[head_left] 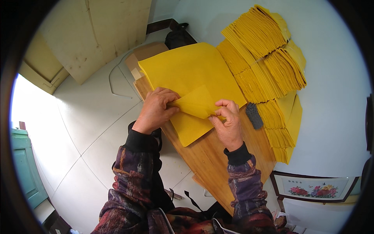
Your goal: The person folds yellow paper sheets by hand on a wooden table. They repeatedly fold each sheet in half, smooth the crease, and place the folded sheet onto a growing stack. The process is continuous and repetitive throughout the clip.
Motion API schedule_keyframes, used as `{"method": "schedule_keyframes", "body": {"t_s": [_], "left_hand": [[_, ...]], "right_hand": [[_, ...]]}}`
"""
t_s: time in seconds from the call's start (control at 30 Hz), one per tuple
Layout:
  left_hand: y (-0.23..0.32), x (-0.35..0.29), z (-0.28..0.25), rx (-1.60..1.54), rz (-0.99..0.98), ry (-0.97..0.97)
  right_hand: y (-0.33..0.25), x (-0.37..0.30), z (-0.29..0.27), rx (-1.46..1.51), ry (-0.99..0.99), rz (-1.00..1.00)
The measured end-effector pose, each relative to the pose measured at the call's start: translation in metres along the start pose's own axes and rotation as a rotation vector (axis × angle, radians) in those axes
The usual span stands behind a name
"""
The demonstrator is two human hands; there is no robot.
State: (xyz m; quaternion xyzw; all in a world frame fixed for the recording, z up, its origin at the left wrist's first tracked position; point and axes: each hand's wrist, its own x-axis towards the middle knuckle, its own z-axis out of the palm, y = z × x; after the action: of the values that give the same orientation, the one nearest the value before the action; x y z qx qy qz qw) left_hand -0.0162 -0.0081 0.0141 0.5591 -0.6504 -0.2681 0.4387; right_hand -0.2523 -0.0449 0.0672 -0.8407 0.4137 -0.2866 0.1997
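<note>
A stack of large yellow paper sheets (185,68) lies on the wooden table. Over its near part, a piece of yellow paper (198,101) is raised between my hands; whether it is a separate sheet or the folded edge of the top one, I cannot tell. My left hand (155,108) pinches its left end between thumb and fingers. At the other end, my right hand (228,124) grips the near right corner with thumb and index finger, its other fingers curled.
Bundles of folded yellow paper (255,33) are piled along the wall side of the wooden table (202,160). Beside them lies a dark grey knitted item (254,116). A framed flower picture (311,187) leans at right. A strap (112,80) lies on the tiled floor.
</note>
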Motion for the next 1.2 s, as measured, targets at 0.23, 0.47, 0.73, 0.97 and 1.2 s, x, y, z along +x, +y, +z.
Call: {"method": "schedule_keyframes", "body": {"t_s": [0.23, 0.47, 0.73, 0.97, 1.2], "left_hand": [[-0.0018, 0.0, 0.0013, -0.01, -0.029, -0.017], [-0.0035, 0.0001, 0.0018, -0.011, 0.001, 0.001], [-0.0026, 0.0001, 0.0011, -0.006, 0.006, 0.006], [-0.0018, -0.0002, 0.0019, -0.005, 0.012, 0.02], [0.0004, -0.0007, 0.0007, 0.009, -0.018, -0.001]], "right_hand": [[-0.0005, 0.0007, 0.0001, -0.013, -0.006, -0.012], [0.0021, 0.0024, -0.0012, 0.003, -0.053, 0.013], [0.0052, 0.0034, -0.0047, 0.108, -0.09, 0.006], [0.0036, 0.0052, -0.0028, 0.174, -0.071, 0.011], [0.0038, 0.005, -0.0023, 0.249, -0.073, 0.075]]}}
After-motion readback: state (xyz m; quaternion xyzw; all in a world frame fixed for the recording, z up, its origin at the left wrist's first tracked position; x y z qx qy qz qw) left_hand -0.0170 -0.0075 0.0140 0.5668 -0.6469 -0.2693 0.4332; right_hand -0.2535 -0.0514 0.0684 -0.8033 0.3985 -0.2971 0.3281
